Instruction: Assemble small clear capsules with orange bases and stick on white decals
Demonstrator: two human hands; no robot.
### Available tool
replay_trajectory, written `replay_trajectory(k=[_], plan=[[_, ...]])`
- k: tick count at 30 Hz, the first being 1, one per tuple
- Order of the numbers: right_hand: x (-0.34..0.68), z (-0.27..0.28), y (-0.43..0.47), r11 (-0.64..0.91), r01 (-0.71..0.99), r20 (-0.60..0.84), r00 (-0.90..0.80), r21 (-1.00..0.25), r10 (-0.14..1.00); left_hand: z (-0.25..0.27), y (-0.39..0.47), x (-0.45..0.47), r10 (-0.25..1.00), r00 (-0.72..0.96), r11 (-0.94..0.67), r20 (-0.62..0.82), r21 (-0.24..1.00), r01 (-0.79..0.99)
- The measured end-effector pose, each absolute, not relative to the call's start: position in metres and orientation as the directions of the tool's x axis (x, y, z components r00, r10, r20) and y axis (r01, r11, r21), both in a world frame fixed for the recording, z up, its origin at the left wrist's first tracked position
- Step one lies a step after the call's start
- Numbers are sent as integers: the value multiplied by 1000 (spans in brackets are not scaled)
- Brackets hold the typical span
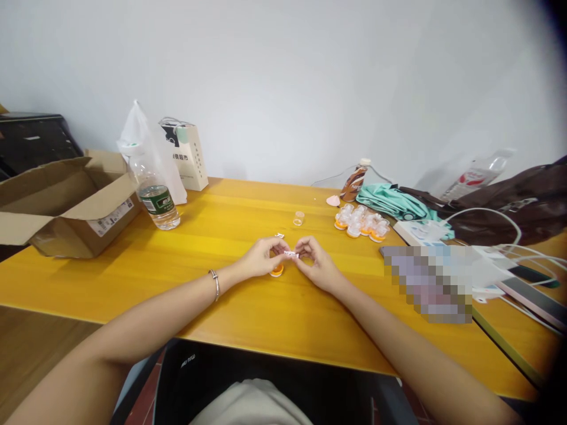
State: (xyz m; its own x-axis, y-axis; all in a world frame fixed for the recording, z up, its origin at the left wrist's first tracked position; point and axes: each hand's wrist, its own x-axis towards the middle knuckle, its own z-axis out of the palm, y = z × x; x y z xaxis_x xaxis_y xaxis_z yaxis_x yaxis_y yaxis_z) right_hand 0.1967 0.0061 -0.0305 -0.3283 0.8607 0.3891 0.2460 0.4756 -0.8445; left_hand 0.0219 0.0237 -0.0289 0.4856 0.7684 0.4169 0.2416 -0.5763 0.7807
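Note:
My left hand (pixel 266 258) and my right hand (pixel 318 265) meet over the middle of the table, with fingertips closed on opposite ends of a small white piece with dark print (pixel 291 254). Its exact kind is too small to make out. Just under my left hand, partly covered by it, lies a round orange piece with a white rim (pixel 277 271). Another small white piece with dark marks (pixel 279 235) is on the table behind my left fingers. Farther back stands a small clear plastic cylinder (pixel 299 219), apart from both hands.
Several clear-topped, orange-based containers (pixel 361 223) cluster at right, near a brown drink bottle (pixel 354 182) and teal folded fabric (pixel 394 202). A pixelated flat object (pixel 427 286), cables and a power strip (pixel 411 234) lie farther right. At left are a water bottle (pixel 158 203) and cardboard box (pixel 66 236).

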Motion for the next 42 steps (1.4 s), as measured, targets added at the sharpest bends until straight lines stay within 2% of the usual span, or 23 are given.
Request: replay_trajectory(k=[2,5,9,12,15,18,22,27,30,32,35,38,42], plan=[[197,-32,9,401,174,342,-290,-899,894,-27,25,19,727,474,-654,496,709,262],[198,-34,11,221,89,183,-318,-971,930,-27,28,15,665,485,-736,568,606,301],[199,-34,13,85,15,74,-362,-996,929,-27,28,13,590,615,-788,523,538,299],[200,-35,15,79,13,71,-304,-997,950,-25,31,11,568,655,-801,499,519,299],[200,-35,17,85,23,78,-231,-996,970,-27,45,5,642,587,-762,494,496,416],[200,-35,19,79,33,71,-212,-996,975,-34,63,-1,714,583,-699,388,452,555],[200,-35,20,76,44,65,-213,-996,975,-41,75,-4,696,663,-715,274,350,605],[201,-34,20,80,68,64,-219,-994,974,-40,67,-2,621,679,-782,393,251,570],[202,-35,19,88,68,71,-224,-994,972,-37,62,-2,624,654,-773,427,220,595],[202,-35,19,90,66,73,-228,-994,971,-36,60,0,653,609,-748,450,259,611],[202,-36,19,87,62,70,-230,-994,971,-36,56,2,757,498,-654,424,511,559],[202,-36,19,88,57,72,-232,-994,970,-37,51,4,853,427,-476,301,784,398],[203,-37,20,92,55,76,-248,-994,966,-38,48,6,847,491,-315,201,935,161]])
